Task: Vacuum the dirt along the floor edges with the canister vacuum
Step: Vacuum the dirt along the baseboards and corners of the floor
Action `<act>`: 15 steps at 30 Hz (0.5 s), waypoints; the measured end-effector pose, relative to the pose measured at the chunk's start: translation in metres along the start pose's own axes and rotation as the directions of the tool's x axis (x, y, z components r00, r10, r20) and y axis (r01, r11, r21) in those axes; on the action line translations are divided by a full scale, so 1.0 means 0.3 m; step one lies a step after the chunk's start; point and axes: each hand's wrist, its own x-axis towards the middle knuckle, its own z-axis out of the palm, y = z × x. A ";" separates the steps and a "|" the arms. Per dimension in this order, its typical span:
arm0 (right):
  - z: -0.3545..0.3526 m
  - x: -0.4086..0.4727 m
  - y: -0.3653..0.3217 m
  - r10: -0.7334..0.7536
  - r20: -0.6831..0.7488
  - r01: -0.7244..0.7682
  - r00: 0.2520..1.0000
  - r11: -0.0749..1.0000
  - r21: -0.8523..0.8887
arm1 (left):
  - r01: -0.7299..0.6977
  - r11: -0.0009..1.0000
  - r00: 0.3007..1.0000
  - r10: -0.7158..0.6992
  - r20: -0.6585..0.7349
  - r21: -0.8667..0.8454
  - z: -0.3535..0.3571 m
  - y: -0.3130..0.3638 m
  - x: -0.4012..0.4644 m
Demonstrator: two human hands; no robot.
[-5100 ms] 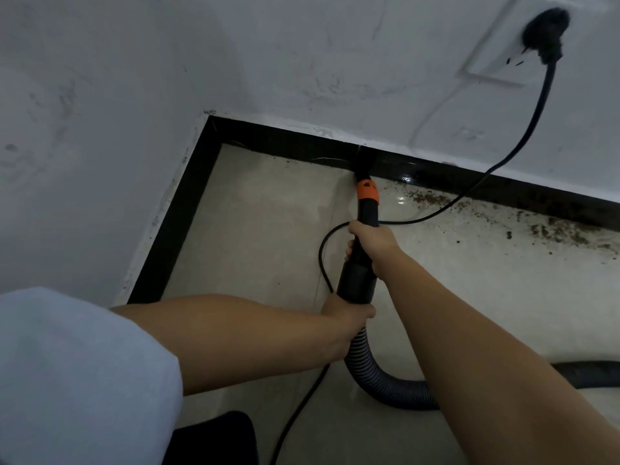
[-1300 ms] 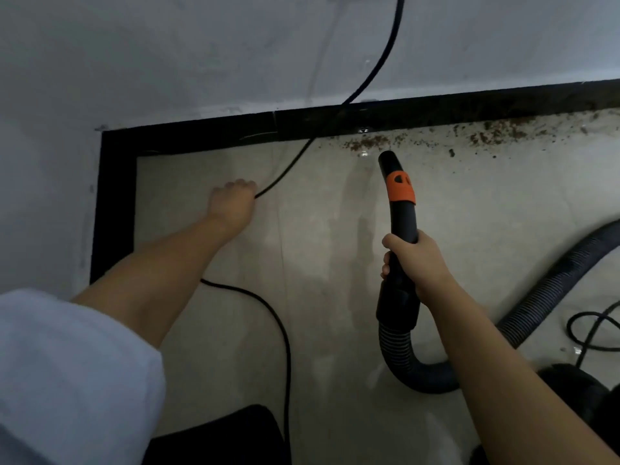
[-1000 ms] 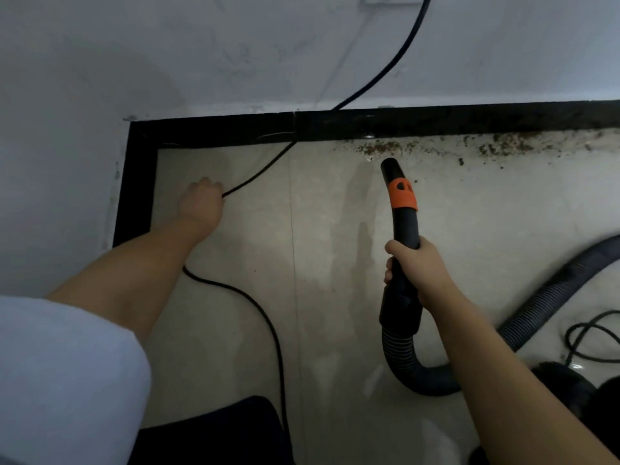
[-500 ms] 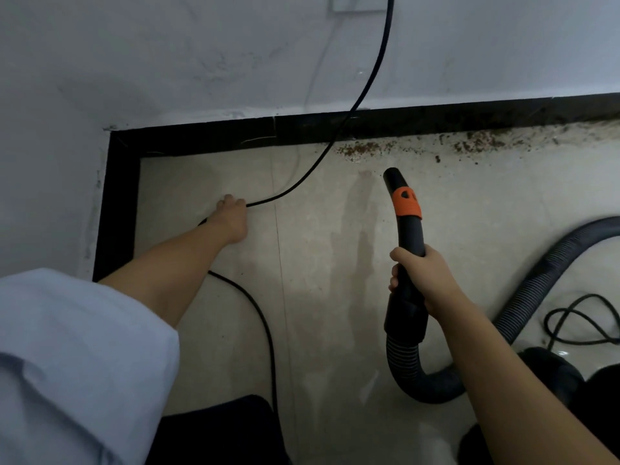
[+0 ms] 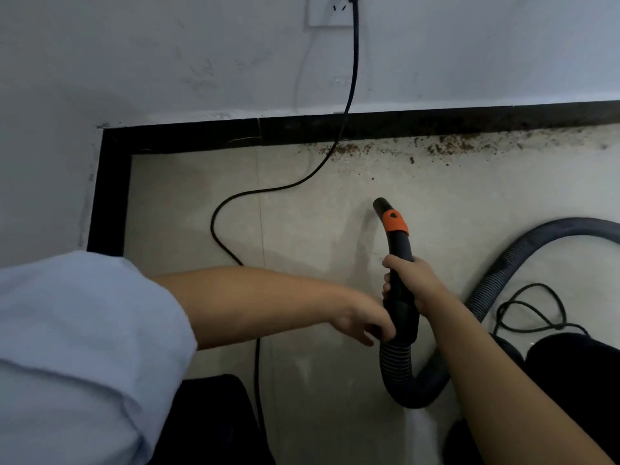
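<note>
I'm looking at an indoor room corner, likely a home: pale floor tiles (image 5: 302, 209), a black skirting board (image 5: 201, 135), scuffed white painted walls (image 5: 167, 62) and a wall socket (image 5: 322, 13) with a power cord (image 5: 352, 78) plugged in.

Head-worn view, steeply down over both forearms; floor corner (image 5: 188, 182) and baseboard (image 5: 436, 124) close.

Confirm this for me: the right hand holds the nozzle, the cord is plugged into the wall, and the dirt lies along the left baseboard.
One thing is wrong: the dirt lies along the far baseboard, right of the cord, not the left one. The head view shows it. The right hand does hold the nozzle, and the cord is plugged into the wall.
</note>
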 end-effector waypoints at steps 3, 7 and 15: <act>-0.042 0.007 0.022 0.038 0.045 -0.038 0.998 0.999 0.014 | -0.110 0.911 0.992 0.123 0.007 -0.398 0.072 -0.049 0.026; -0.026 -0.009 0.097 -0.005 0.092 0.017 0.996 0.991 -0.131 | -0.225 0.765 0.956 0.054 -0.288 -0.604 0.244 -0.111 0.100; -0.003 0.028 0.055 -0.016 0.197 0.045 0.980 0.988 -0.145 | -0.400 0.759 0.797 0.012 -0.603 -0.514 0.246 -0.092 0.151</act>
